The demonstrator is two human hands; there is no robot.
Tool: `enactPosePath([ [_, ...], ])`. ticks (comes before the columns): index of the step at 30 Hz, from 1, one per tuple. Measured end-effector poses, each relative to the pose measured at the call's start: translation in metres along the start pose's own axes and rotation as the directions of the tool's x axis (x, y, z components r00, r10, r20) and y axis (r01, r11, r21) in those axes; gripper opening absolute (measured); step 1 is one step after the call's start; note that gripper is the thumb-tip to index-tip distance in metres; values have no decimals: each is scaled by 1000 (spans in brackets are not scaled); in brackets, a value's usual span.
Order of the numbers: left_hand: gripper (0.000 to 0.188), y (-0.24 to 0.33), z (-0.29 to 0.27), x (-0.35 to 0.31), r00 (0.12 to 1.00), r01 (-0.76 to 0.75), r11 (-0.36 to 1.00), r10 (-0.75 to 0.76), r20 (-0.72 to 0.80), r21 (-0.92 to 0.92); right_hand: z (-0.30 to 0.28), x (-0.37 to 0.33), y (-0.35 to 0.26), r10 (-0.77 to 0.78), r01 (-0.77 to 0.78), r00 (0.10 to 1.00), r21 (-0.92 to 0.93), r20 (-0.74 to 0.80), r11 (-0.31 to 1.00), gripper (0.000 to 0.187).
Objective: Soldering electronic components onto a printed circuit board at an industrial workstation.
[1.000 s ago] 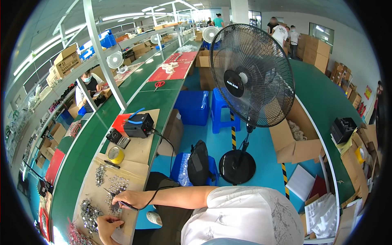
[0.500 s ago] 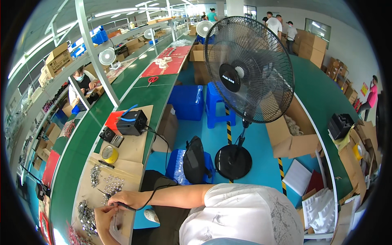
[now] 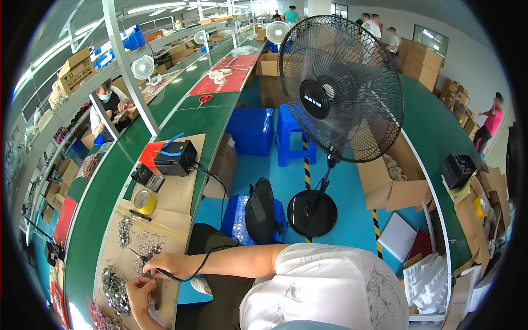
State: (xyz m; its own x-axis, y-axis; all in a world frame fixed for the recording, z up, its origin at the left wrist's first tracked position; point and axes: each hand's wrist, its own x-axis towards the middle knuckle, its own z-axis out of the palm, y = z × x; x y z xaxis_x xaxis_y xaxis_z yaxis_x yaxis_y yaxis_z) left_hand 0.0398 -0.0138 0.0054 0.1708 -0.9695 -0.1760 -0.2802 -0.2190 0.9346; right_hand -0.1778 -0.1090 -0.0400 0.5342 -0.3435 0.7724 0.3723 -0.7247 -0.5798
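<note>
My right hand (image 3: 169, 264) is closed around a soldering iron (image 3: 142, 257) with a dark handle and thin metal tip. The tip points away from me over small shiny beads (image 3: 149, 242) spread on the brown cardboard (image 3: 175, 225). Close beside it, my left hand (image 3: 141, 292) has its fingertips pinched together; what they hold is too small to make out. A heap of shiny silver and dark pieces (image 3: 114, 290) lies by my left hand. From the iron, a black cable (image 3: 212, 250) loops over my lap toward a black box (image 3: 177, 158).
Yellow tape (image 3: 144, 202) and a black pen (image 3: 140, 215) lie beyond the beads. Red scissors (image 3: 205, 99) rest on the green bench (image 3: 184, 122). A black standing fan (image 3: 312, 213) and a blue bin (image 3: 236, 220) stand beside the bench. A masked person (image 3: 110, 107) works across from me.
The view has shifted slightly. The soldering iron's tip has lifted a little away from my left hand, and both hands keep nearly the same pose.
</note>
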Motion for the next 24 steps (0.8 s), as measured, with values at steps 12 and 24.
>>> enactPosePath([
  [12,11,-21,-5,8,982,-35,996,18,-191,-87,2,-2,-2,-24,24,1000,-70,-1,997,36],
  [24,13,-35,-2,18,915,-98,917,236,-328,387,18,-8,-12,-153,152,988,-133,4,979,37],
])
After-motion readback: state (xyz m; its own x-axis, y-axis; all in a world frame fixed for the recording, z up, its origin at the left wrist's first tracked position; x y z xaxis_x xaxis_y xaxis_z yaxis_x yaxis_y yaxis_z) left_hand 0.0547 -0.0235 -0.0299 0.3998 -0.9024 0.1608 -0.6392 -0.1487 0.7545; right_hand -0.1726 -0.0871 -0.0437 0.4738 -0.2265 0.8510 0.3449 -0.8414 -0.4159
